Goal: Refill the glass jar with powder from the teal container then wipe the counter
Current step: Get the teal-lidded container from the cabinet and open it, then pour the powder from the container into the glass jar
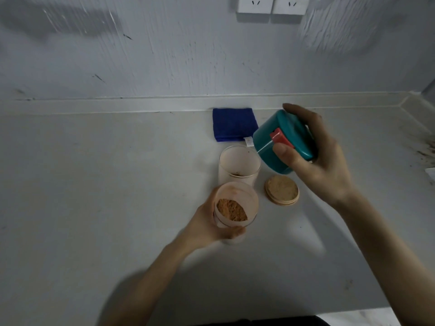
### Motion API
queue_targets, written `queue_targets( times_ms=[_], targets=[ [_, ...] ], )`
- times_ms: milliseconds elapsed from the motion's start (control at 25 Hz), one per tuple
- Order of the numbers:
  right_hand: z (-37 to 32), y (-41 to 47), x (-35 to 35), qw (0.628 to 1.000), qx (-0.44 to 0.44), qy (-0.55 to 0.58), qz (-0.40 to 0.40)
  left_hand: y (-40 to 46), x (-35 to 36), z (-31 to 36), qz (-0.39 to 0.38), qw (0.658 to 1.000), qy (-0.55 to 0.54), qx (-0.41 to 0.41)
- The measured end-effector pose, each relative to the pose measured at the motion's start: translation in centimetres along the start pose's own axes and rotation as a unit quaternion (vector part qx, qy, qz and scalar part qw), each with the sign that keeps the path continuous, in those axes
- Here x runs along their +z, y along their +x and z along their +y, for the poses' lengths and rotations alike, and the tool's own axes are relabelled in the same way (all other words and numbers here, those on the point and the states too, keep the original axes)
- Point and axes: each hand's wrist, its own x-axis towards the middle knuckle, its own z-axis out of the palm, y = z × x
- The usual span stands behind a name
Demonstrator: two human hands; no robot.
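My right hand (315,161) grips the teal container (280,142), tilted on its side above the counter, with my thumb on its red flip tab. My left hand (211,224) holds a frosted glass jar (235,203), tipped toward me, with orange-brown powder lying at its bottom. A second frosted glass jar (239,167) stands upright on the counter just behind it, below the teal container's lower edge, with only traces of powder inside. A round wooden lid (282,189) lies flat to the right of the jars. A folded blue cloth (233,124) rests by the back wall.
The pale counter (94,184) runs wide to the left and front. A raised backsplash edge lines the wall. Dark stains mark the counter's far right corner (423,151). Two wall sockets (273,4) sit high on the wall.
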Motion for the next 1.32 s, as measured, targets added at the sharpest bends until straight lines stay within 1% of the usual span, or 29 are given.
queue_targets(
  times_ms=[200, 320, 480, 560, 680, 800, 1040, 1200, 1320],
  targets=[
    [2.1, -2.0, 0.3, 0.997, 0.072, 0.036, 0.018, 0.0, -0.1, 0.0, -0.003, 1.0, -0.002, -0.004],
    [4.0, -3.3, 0.6, 0.99, 0.125, 0.071, 0.009, -0.1, 0.1, -0.1, 0.002, 1.0, -0.009, 0.005],
    [6.7, -5.8, 2.0, 0.982, 0.166, 0.089, 0.014, -0.1, 0.4, -0.3, 0.014, 1.0, -0.008, 0.025],
    [8.0, -7.3, 3.1, 0.981, 0.179, 0.064, 0.041, -0.2, 0.6, -0.5, 0.023, 0.999, -0.018, 0.03],
    [9.6, -9.2, 4.4, 0.977, 0.195, -0.01, 0.082, -0.3, 0.8, -0.8, 0.029, 0.999, -0.028, 0.03],
    [10.6, -10.6, 5.1, 0.966, 0.237, -0.025, 0.095, -0.3, 0.9, -1.0, 0.037, 0.998, -0.037, 0.018],
    [11.4, -12.8, 5.1, 0.963, 0.242, -0.09, 0.077, -0.4, 1.2, -1.3, 0.053, 0.998, -0.04, 0.012],
    [12.0, -13.7, 5.3, 0.958, 0.251, -0.136, 0.037, -0.5, 1.3, -1.3, 0.052, 0.998, -0.045, 0.013],
    [12.0, -13.7, 5.4, 0.957, 0.236, -0.167, 0.022, -0.7, 1.5, -1.2, 0.046, 0.997, -0.053, 0.015]
  ],
)
